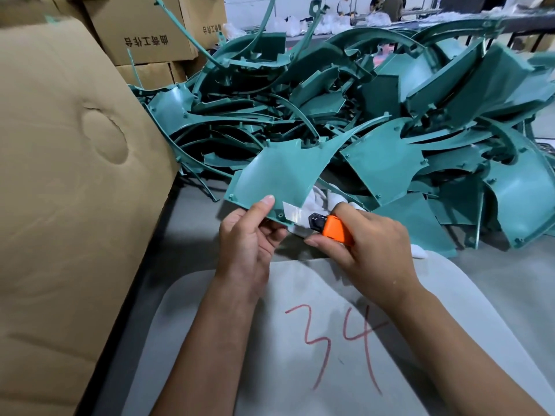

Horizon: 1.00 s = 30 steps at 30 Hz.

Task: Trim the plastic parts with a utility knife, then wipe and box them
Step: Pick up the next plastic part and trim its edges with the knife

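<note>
Item: teal plastic part (pixel 279 175), a curved fan-shaped panel with small screw bosses along its rim, currently being held up over the near edge of the counter (pixel 192 235), in front of the heap. Left hand (pixel 249 238) is pinching the part's near left corner, thumb on top and fingers curled beneath. Right hand (pixel 369 244) is gripping the utility knife (pixel 330 228) (orange body, black nose), its blade (pixel 292 213) lying against the part's near edge. Step in hand, by judgement: trimming, with wiping and boxing not yet done for this piece. Next move is likely calling for a steady draw of the blade along that edge, away from the left thumb, which is sitting close to the cutting line. Also listed: a white cloth (pixel 324 199) lying just behind the knife, partly under the part; a large heap of like teal parts (pixel 390 100) filling the far and right counter; a tall cardboard box (pixel 60 175) standing at left; a pale board marked "34" (pixel 336 340) lying under the forearms.
</note>
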Tool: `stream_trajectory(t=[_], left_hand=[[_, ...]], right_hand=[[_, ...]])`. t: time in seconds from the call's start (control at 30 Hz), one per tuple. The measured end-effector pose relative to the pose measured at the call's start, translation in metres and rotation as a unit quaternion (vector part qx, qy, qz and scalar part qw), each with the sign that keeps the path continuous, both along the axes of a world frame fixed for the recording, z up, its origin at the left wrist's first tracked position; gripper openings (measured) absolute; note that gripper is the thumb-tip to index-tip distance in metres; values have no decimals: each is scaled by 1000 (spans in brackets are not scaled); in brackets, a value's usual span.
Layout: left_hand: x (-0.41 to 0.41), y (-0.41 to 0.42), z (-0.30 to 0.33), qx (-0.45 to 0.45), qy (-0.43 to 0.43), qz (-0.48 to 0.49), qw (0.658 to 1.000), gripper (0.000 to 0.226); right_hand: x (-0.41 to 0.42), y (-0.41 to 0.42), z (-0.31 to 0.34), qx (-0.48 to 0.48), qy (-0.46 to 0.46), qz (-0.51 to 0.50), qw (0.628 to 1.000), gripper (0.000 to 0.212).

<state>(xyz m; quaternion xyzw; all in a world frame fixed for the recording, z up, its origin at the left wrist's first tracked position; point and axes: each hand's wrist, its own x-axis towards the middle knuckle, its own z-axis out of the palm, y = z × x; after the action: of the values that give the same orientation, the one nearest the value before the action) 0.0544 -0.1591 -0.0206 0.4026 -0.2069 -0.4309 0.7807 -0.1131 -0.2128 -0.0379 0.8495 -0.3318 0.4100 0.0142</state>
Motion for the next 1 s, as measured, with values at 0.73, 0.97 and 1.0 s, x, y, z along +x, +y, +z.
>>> stream_trajectory(t=[0.73,0.97,1.0], left_hand=[[-1,-2,-2,0,-1,-57,998,12],[-1,-1,-1,7,27,-51,998,11],[-1,-1,-1,9,31,-48,998,13]], right_hand=[[-7,-5,1,14,9,-5,1000,57],[-2,-2,-1,-2,-7,-3,1000,58],[-2,-3,-2,-3,-11,-11,1000,59]])
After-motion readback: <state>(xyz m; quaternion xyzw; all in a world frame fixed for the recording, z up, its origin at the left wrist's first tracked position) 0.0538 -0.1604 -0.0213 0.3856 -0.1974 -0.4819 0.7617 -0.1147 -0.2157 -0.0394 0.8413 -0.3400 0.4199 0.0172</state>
